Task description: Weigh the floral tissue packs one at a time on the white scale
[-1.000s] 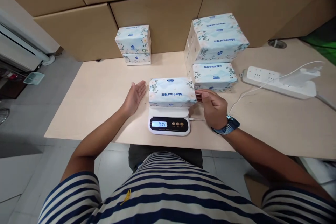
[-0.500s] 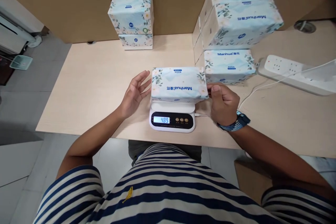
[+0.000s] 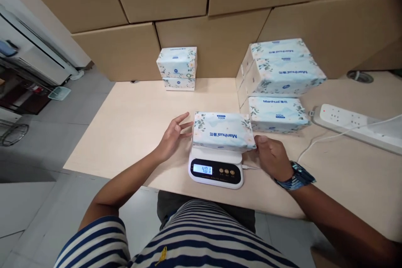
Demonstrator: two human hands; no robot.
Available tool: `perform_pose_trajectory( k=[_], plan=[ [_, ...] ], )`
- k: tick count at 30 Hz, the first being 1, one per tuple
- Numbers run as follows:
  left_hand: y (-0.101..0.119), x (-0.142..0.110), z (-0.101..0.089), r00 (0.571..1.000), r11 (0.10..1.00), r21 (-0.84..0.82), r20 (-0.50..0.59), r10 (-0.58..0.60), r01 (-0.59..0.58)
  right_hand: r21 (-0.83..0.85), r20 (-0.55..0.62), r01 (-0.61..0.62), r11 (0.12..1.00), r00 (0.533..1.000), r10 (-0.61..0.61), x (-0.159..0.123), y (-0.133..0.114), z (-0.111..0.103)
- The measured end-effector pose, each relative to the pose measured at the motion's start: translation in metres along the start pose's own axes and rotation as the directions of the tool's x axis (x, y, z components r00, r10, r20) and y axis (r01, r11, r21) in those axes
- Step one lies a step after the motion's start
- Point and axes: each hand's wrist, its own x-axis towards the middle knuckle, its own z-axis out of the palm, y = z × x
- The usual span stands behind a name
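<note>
Tissue pack [image 3: 223,130] apparently on scale [image 3: 216,181]

There is one scale [image 3: 216,155], with one display [image 3: 202,169] reading three digits and three buttons [image 3: 226,171]. One pack [image 3: 223,130] sits on it. Two packs [image 3: 177,68] show in the stack at the upper centre of the frame. In the pile [image 3: 289,77] at the upper right, three packs show printed faces; more pack ends show along its left side, partly hidden, so its full count cannot be told. At least six cardboard boxes [image 3: 213,42] show across the top. There are two hands, one left hand [image 3: 171,137] and one right hand [image 3: 272,157], one wristband [image 3: 294,177], one desk [image 3: 125,125], one power strip [image 3: 351,125] and one basket [image 3: 59,93].
</note>
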Motion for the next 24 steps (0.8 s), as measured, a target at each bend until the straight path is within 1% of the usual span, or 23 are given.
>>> perform_pose_trajectory(
  k=[2,3,5,6,8,11,13,15,18,21,24],
  plan=[
    [0.000,0.000,-0.006,0.998,0.979,0.192,0.010,0.066,-0.066,-0.071,0.067,0.063,0.995,0.996,-0.058,0.001,0.007,0.001],
    [0.001,0.002,-0.009,0.994,0.946,0.305,0.046,0.098,-0.107,-0.124,0.093,0.117,0.985,0.990,-0.106,0.001,0.011,0.001],
    [0.005,0.007,-0.016,0.979,0.847,0.497,0.168,0.116,-0.186,-0.217,0.125,0.245,0.945,0.967,-0.222,0.000,0.015,0.002],
    [0.007,0.010,-0.020,0.968,0.798,0.564,0.231,0.095,-0.213,-0.247,0.133,0.295,0.923,0.954,-0.269,0.000,0.017,0.002],
    [0.011,0.017,-0.024,0.951,0.722,0.649,0.307,0.042,-0.241,-0.288,0.133,0.362,0.887,0.932,-0.337,-0.001,0.019,0.002],
    [0.012,0.024,-0.027,0.951,0.669,0.703,0.309,0.020,-0.242,-0.344,0.159,0.416,0.842,0.910,-0.384,-0.002,0.020,0.002],
    [0.009,0.025,-0.027,0.953,0.656,0.711,0.300,0.042,-0.252,-0.385,0.197,0.419,0.822,0.908,-0.371,-0.002,0.021,0.001],
    [0.005,0.025,-0.027,0.951,0.636,0.720,0.300,0.078,-0.280,-0.409,0.236,0.402,0.819,0.914,-0.331,0.000,0.020,-0.001],
    [0.000,0.026,-0.030,0.937,0.581,0.740,0.323,0.136,-0.339,-0.442,0.291,0.409,0.799,0.907,-0.303,0.004,0.018,-0.004],
    [0.001,0.027,-0.033,0.925,0.537,0.756,0.346,0.156,-0.374,-0.485,0.334,0.400,0.777,0.906,-0.258,0.006,0.014,-0.007],
    [0.006,0.024,-0.034,0.923,0.532,0.754,0.326,0.206,-0.385,-0.548,0.349,0.359,0.756,0.919,-0.184,0.006,0.012,-0.012]
  ],
)
